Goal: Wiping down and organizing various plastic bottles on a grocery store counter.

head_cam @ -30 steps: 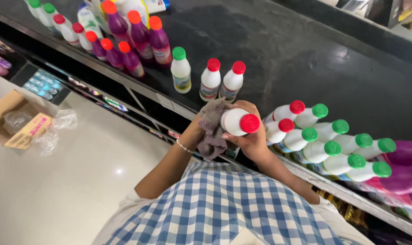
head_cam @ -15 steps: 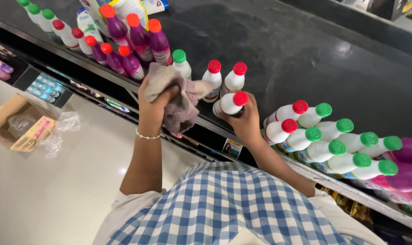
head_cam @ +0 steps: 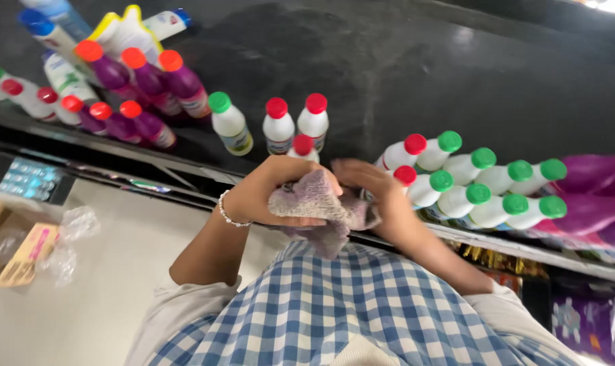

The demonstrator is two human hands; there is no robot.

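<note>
My left hand (head_cam: 270, 193) grips a bunched purple-grey cloth (head_cam: 314, 203) in front of a dark shelf (head_cam: 402, 74). My right hand (head_cam: 372, 190) lies against the cloth's right end, with its fingers curled over the fabric. Just behind my left hand a white bottle with a red cap (head_cam: 302, 147) stands on the shelf, apart from both hands. Two more red-capped white bottles (head_cam: 295, 122) stand behind it, and a green-capped one (head_cam: 228, 122) is to their left.
White bottles with red and green caps (head_cam: 477, 183) crowd the shelf at right, next to purple bottles (head_cam: 585, 196). Purple bottles with orange caps (head_cam: 145, 81) and blue-capped ones stand at left. A cardboard box with plastic wrap (head_cam: 23, 251) sits on the pale floor.
The red-capped bottle has left my right hand and now stands on the shelf. My left hand has come down with the cloth, and my right hand has joined it.
</note>
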